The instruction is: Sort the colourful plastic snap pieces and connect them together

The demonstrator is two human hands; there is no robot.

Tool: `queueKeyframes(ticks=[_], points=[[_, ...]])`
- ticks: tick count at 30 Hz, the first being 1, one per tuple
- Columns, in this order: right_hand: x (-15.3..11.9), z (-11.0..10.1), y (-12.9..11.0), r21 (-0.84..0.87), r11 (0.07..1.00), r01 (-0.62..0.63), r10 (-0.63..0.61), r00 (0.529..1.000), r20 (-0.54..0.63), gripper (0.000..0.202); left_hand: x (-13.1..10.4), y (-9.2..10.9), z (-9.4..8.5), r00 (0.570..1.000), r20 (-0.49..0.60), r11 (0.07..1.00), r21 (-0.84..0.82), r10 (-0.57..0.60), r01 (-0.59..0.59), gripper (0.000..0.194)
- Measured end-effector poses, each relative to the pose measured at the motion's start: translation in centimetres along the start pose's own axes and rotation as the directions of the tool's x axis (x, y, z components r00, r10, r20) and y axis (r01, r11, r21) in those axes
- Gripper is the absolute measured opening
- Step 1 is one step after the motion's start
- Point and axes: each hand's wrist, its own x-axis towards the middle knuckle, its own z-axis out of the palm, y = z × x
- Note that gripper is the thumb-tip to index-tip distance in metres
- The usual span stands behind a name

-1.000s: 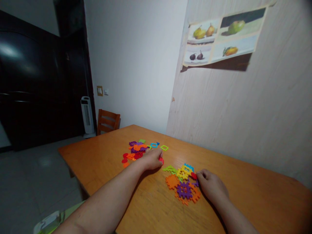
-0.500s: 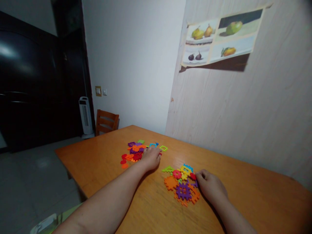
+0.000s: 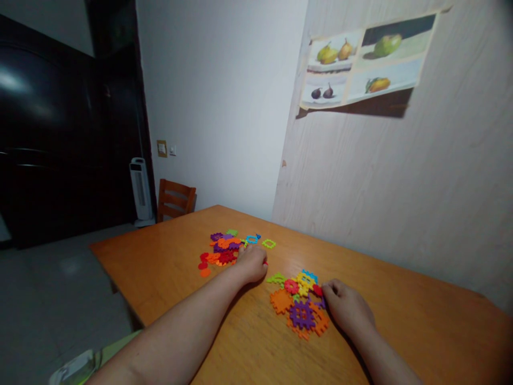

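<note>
Flat toothed plastic pieces lie in two groups on the wooden table. My left hand (image 3: 252, 263) is closed at the right edge of the farther group, with a bit of red showing at its fingertips. Beside it are orange pieces (image 3: 228, 244), a dark red piece (image 3: 227, 257), a blue ring (image 3: 252, 239) and a green ring (image 3: 269, 244). My right hand (image 3: 345, 305) rests at the right edge of the nearer group, its fingers closed against a small red piece (image 3: 317, 290). Purple (image 3: 302, 315), orange (image 3: 281, 301) and yellow (image 3: 305, 284) pieces lie left of it.
The wooden table (image 3: 420, 321) reaches to the wall. Behind its far left side stand a wooden chair (image 3: 175, 200) and a white tower heater (image 3: 141, 190). A fruit poster (image 3: 371, 64) hangs on the wall. A clear object (image 3: 76, 368) is at the bottom left.
My left hand has drawn slightly right and toward me, uncovering more of the blue ring; red now shows at its fingertips. My right hand has hardly moved.
</note>
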Motion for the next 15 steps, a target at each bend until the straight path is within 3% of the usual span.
queueKeyframes(ticks=[10, 15], points=[[-0.1, -0.2, -0.1, -0.014, 1.000, 0.008, -0.008, 1.000, 0.020, 0.038, 0.2, -0.4, 0.1, 0.992, 0.066, 0.978, -0.174, -0.106, 0.116, 0.013], [0.0, -0.1, 0.0, -0.007, 1.000, 0.021, -0.021, 1.000, 0.021, 0.037, 0.4, -0.6, 1.3, 0.993, 0.011, 0.938, -0.326, -0.117, 0.114, 0.014]])
